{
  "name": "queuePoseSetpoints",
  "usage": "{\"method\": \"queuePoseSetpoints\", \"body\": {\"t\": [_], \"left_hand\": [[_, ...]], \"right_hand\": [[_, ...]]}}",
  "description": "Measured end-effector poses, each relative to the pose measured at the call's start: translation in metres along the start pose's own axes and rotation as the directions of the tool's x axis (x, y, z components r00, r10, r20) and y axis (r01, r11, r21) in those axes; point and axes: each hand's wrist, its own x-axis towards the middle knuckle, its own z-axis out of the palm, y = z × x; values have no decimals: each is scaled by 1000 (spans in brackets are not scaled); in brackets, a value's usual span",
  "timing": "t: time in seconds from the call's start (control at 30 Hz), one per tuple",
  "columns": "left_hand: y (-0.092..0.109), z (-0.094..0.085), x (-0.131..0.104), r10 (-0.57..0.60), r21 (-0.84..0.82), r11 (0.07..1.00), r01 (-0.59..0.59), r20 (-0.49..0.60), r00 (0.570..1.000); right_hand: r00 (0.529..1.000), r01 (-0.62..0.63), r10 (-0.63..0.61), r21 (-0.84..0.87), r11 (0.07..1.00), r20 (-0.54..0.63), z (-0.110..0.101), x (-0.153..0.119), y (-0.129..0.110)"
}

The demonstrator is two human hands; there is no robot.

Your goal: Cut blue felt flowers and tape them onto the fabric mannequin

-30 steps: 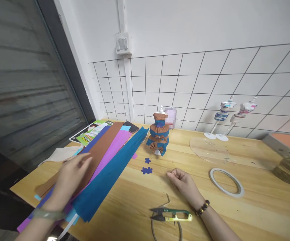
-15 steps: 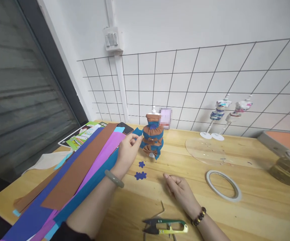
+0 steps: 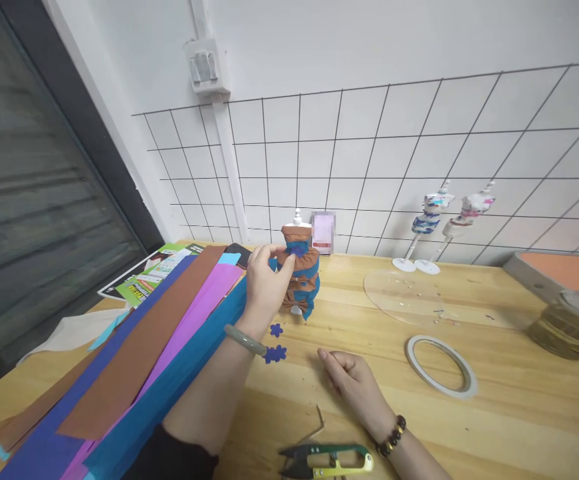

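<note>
A small dress form (image 3: 307, 267) stands upright near the back of the table, wrapped in brown and teal paper tiers with bows and a purple flower at its waist. My left hand (image 3: 267, 280) is at its left side, thumb and forefinger at the flower; whether anything is between them is too small to tell. Purple paper flowers (image 3: 275, 354) lie in front of the form. My right hand (image 3: 347, 377) rests on the table with fingers curled together, and what they hold, if anything, is hidden. Green and yellow thread snips (image 3: 339, 460) lie nearer me.
Long coloured paper strips (image 3: 169, 320) cover the left side. A tape roll (image 3: 412, 347) lies to the right, before a clear disc (image 3: 394, 293). Two small decorated dress forms (image 3: 432, 213) stand at the back right. A round container (image 3: 569, 327) sits at the far right.
My left hand has moved from beside the dress form to touch its upper front. My right hand has kept its place on the table. The whole view has shifted slightly.
</note>
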Motion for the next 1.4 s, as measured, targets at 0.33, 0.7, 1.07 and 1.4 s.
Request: {"method": "queuePoseSetpoints", "body": {"t": [0.33,0.7,1.07,1.4], "left_hand": [[-12,5,21,-45,-256,965,61,70,997],[29,3,67,184,-74,982,-175,143,973],[34,8,80,131,11,991,-134,125,983],[37,5,77,84,-97,993,-69,165,983]], "right_hand": [[1000,9,-9,-18,1000,-11,1,1,4],[1000,17,-17,-37,999,-8,2,2,7],[999,34,-34,-43,998,1,1,1,6],[999,46,-46,-34,998,-4,1,0,7]]}}
